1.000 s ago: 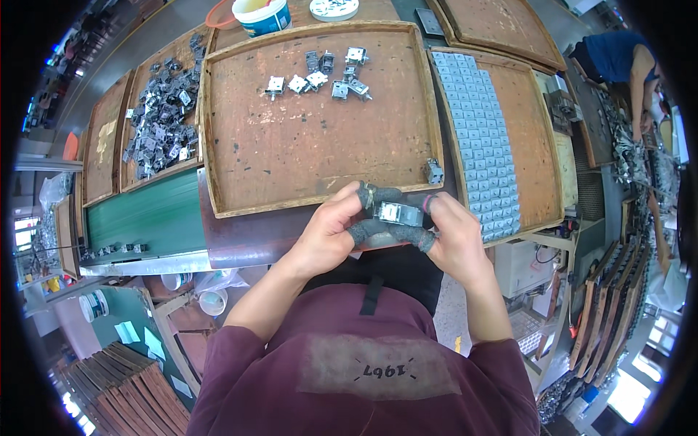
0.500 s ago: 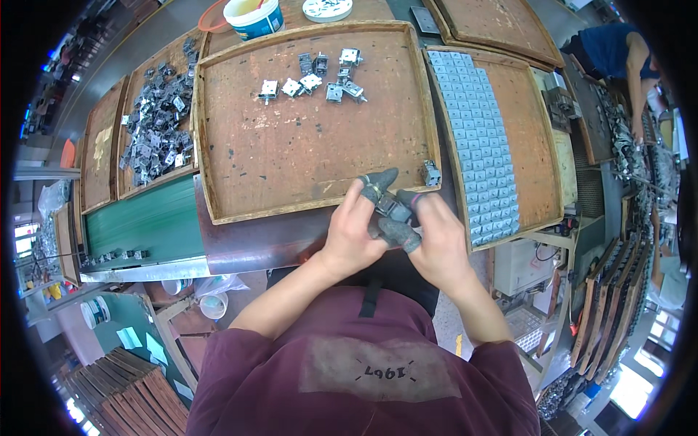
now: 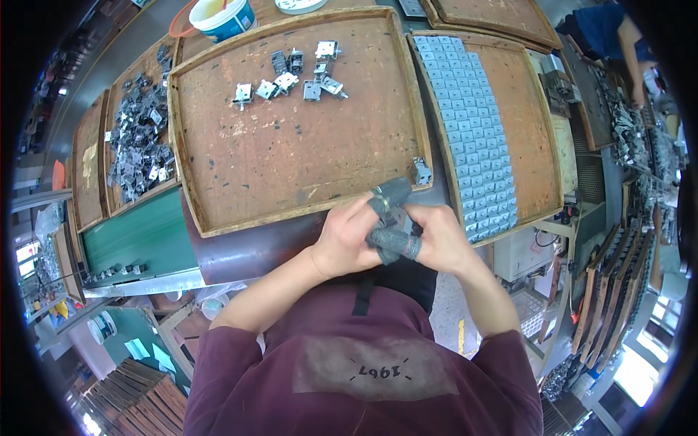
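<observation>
Just in front of the wooden tray, my left hand and my right hand meet, closed around one small grey metal block. Grey cloth covers on the thumbs and fingers hide most of it. Near the tray's front right corner, just beyond my fingers, stands another metal block. Several similar blocks, some with short pins sticking out, lie loosely toward the tray's far side.
To the right, a second tray holds tight rows of grey blocks. A heap of metal parts fills a tray at left, beside a green surface. A white-blue bucket stands behind. Another person works far right.
Both hands have drawn closer together around the block, which is now more covered by the fingers. The whole view has shifted slightly, so the trays appear further left.
</observation>
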{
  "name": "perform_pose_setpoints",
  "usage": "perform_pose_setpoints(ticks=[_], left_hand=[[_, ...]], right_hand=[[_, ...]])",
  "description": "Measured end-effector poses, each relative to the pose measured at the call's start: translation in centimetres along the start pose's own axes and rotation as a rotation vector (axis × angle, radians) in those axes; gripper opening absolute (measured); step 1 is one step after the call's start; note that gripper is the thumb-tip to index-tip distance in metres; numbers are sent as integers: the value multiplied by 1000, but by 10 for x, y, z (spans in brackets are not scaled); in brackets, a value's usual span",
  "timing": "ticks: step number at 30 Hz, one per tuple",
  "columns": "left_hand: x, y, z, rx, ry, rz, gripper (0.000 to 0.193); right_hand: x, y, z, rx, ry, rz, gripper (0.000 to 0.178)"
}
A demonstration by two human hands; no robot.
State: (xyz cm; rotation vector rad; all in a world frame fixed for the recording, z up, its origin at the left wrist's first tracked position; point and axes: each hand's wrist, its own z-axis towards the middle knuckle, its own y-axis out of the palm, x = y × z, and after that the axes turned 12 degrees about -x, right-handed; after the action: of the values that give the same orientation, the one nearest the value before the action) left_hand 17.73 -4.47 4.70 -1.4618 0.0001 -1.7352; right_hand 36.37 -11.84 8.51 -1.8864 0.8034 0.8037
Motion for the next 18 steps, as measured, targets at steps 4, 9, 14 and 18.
perform_pose_setpoints(ticks=[4, 9, 14, 18], left_hand=[[-34, 5, 21, -119, -81, 57, 63], [-75, 25, 39, -371, -524, -162, 57], [-79, 35, 54, -397, -599, -400, 47], [-61, 44, 61, -293, -599, -282, 43]], right_hand=[[27, -46, 18, 84, 81, -135, 37], [136, -167, 61, 579, 293, 266, 22], [197, -232, 138, 707, 346, 221, 22], [261, -257, 196, 632, 398, 105, 33]])
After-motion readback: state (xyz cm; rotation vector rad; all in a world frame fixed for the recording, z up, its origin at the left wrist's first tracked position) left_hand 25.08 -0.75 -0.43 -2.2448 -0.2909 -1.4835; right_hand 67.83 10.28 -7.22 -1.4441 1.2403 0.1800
